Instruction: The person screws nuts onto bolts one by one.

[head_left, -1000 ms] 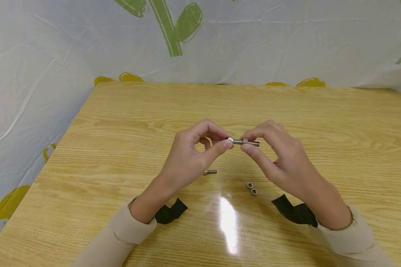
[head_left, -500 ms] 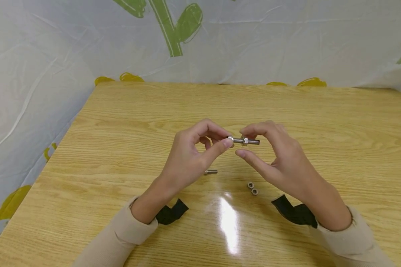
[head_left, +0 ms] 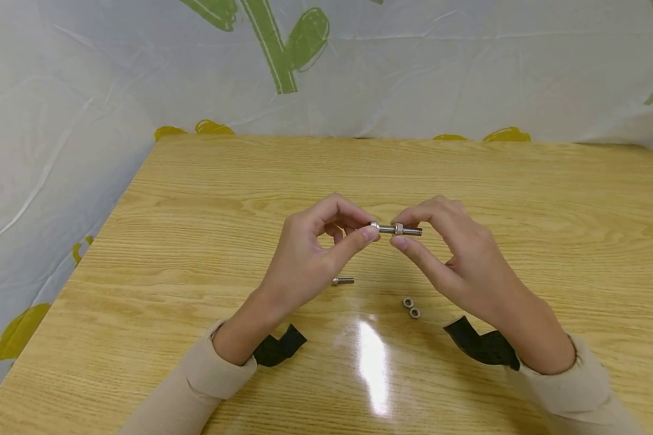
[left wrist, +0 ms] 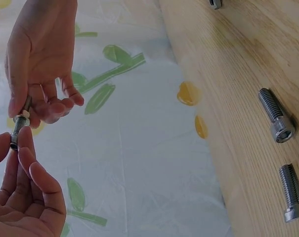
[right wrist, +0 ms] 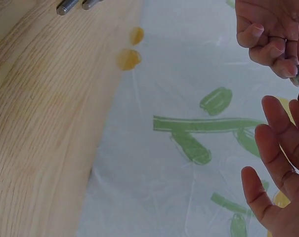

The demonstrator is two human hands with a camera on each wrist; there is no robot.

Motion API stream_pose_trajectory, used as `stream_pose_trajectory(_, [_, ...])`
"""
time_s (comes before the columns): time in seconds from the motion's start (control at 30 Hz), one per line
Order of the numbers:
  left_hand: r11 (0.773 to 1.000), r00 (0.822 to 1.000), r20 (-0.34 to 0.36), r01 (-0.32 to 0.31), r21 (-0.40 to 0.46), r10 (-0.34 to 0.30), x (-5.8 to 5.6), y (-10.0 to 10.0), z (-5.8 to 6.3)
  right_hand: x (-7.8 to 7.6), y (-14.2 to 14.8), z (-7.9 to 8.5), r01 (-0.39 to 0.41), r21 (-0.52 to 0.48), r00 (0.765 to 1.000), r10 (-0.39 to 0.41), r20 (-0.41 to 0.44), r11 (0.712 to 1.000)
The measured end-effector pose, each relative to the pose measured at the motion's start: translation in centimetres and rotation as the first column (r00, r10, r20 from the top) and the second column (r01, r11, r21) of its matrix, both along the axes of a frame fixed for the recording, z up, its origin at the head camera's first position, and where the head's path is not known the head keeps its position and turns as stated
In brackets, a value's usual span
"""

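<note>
My left hand (head_left: 312, 257) pinches the head end of a silver socket-head bolt (head_left: 386, 229), held level above the table with its threaded end pointing right. Partway along the thread sits a hex nut (head_left: 399, 229). The thumb and index finger of my right hand (head_left: 462, 260) are at this nut, one on each side. In the left wrist view the bolt (left wrist: 17, 131) spans between the two hands, its head in the lower one. Fingers of my right hand other than thumb and index stay spread in the right wrist view.
Two loose nuts (head_left: 411, 307) lie on the wooden table (head_left: 196, 241) below the right hand. One bolt (head_left: 345, 281) rests near the left wrist; the left wrist view shows a second bolt (left wrist: 291, 192) beside it. A patterned white sheet (head_left: 413, 66) hangs behind.
My right thumb and index finger first gripped the nut, then parted and shifted slightly left, and now have closed in on it again. The left hand keeps its hold on the bolt.
</note>
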State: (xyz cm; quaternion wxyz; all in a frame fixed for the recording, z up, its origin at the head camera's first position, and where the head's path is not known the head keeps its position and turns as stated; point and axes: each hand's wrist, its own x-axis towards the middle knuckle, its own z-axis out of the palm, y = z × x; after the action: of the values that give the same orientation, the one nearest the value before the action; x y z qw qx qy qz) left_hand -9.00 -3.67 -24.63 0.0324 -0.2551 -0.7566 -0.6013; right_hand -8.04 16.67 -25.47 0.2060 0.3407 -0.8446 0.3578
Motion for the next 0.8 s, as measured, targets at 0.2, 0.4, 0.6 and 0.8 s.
stream_pose_trajectory(0.2, [1.000,1.000,0.007,0.010,0.004,-0.010,-0.03,0.07,-0.09,-0.17,-0.21,0.03,-0.013,-0.014,1.000,0.013,-0.012,1.000])
stream_pose_trajectory(0.4, [1.000,1.000,0.012,0.007,-0.004,-0.007,-0.02,0.11,-0.13,-0.10,-0.40,0.18,0.043,-0.003,0.998,-0.043,0.043,0.999])
stream_pose_trajectory(0.6, [1.000,1.000,0.015,-0.007,-0.015,0.007,0.00,0.00,-0.09,0.15,-0.37,0.34,0.050,0.018,0.992,-0.052,0.111,0.999])
stream_pose_trajectory(0.8, [1.000,1.000,0.014,-0.014,-0.002,0.014,-0.11,-0.16,-0.12,-0.19,-0.51,0.19,-0.009,-0.019,1.000,0.010,0.023,1.000])
